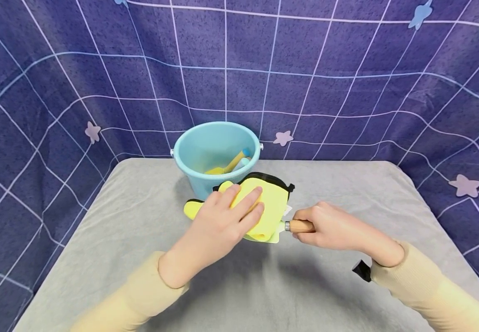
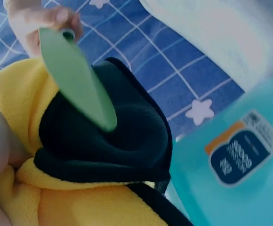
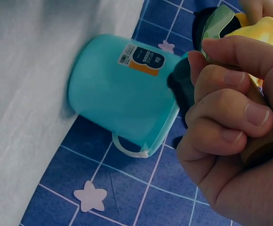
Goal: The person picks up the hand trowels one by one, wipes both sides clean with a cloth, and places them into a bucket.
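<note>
My right hand (image 1: pixel 326 226) grips the wooden handle (image 1: pixel 300 226) of a trowel with a metal collar. Its pale green blade (image 2: pixel 77 77) lies against the black side of a cloth in the left wrist view. My left hand (image 1: pixel 220 221) holds this thick yellow cloth (image 1: pixel 274 203), which has black edging, over the blade. In the head view the cloth hides most of the blade. Fingers of the right hand (image 3: pixel 226 103) curl around the handle in the right wrist view.
A light blue bucket (image 1: pixel 195 173) stands just behind the cloth, near the curtain (image 1: pixel 347 92) with white lines and stars. A yellow tool (image 1: pixel 235 161) with a blue end lies inside it, beside a pale blue-ended piece. Grey fabric (image 1: pixel 148 184) covers the table.
</note>
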`<state>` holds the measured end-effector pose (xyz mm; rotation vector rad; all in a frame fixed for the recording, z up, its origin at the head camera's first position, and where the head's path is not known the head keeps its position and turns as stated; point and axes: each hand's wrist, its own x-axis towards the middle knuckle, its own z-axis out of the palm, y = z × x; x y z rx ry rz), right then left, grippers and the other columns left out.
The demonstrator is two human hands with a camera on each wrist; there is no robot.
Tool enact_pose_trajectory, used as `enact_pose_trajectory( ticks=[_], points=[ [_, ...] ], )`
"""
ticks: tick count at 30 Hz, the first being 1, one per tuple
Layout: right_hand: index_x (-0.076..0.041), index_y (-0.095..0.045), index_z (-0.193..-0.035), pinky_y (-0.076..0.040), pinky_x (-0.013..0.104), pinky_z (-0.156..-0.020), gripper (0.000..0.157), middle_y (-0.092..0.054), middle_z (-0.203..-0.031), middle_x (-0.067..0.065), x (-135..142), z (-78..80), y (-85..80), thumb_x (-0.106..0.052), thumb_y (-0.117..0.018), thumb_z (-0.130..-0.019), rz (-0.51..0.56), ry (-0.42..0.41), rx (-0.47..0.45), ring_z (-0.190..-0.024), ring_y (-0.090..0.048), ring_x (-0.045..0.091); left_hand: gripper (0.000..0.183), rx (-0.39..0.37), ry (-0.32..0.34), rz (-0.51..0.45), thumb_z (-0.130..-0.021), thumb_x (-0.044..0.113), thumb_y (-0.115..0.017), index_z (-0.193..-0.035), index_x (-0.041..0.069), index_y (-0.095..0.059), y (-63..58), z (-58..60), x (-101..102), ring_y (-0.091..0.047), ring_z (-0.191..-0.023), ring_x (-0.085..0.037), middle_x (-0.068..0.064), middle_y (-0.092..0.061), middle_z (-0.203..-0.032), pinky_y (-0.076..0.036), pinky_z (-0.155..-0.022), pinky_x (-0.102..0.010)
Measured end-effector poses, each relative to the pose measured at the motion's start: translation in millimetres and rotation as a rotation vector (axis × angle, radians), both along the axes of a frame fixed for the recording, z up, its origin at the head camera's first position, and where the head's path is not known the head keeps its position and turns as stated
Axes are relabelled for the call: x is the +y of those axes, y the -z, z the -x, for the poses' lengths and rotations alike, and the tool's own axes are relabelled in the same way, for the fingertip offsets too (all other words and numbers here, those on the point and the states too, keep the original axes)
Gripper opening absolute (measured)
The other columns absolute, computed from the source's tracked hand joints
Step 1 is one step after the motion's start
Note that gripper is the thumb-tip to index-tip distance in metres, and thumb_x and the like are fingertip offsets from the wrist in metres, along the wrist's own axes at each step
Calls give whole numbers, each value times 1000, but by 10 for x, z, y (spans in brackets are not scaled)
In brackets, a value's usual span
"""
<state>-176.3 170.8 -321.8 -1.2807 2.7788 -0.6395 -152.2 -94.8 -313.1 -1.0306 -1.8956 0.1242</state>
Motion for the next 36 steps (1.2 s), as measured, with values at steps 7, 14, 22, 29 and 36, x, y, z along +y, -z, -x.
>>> enact_pose_trajectory(
  ticks=[7, 14, 22, 29, 36],
  points=[
    [-20, -34, -61, -19, 12, -47, 37, -20, -61, -18, -2, -4, -29, -9, -63, -81, 47, -17, 15, -51, -21, -8, 26, -45, -29, 54, -88, 4, -45, -102, 13, -65, 83, -10, 64, -57, -97, -31, -4, -61, -121, -42, -63, -33],
    [-20, -34, -60, -17, 11, -46, 37, -18, -59, -19, 2, -6, -38, -7, -65, -78, 54, -9, 51, -50, -18, -9, 25, -55, -28, 90, -88, 3, -43, -98, 11, -63, 169, 5, 101, -56, -92, -30, -5, -60, -120, -43, -64, -35],
    [-21, -35, -60, -18, 12, -45, 37, -18, -58, -19, 11, -31, -10, -10, -67, -76, 25, 15, 151, -50, -18, -8, 21, -115, -63, 155, -82, 7, -55, -101, 12, -64, 230, -27, 137, -56, -98, -31, -6, -60, -120, -42, -64, -35],
    [-22, -42, -62, -24, 13, -42, 32, -20, -57, -19, -31, -56, 12, -17, -70, -77, 5, 40, 143, -49, -23, -6, 21, -143, -88, 173, -79, 9, -62, -100, 13, -65, 208, -73, 148, -55, -101, -30, -6, -60, -120, -41, -62, -36],
    [-22, -44, -63, -26, 13, -41, 30, -23, -56, -19, -20, -61, 24, -18, -69, -78, -3, 29, 115, -48, -23, -6, 18, -147, -80, 176, -79, 9, -61, -96, 13, -65, 221, -74, 127, -55, -99, -30, -6, -60, -118, -40, -62, -35]
  ],
)
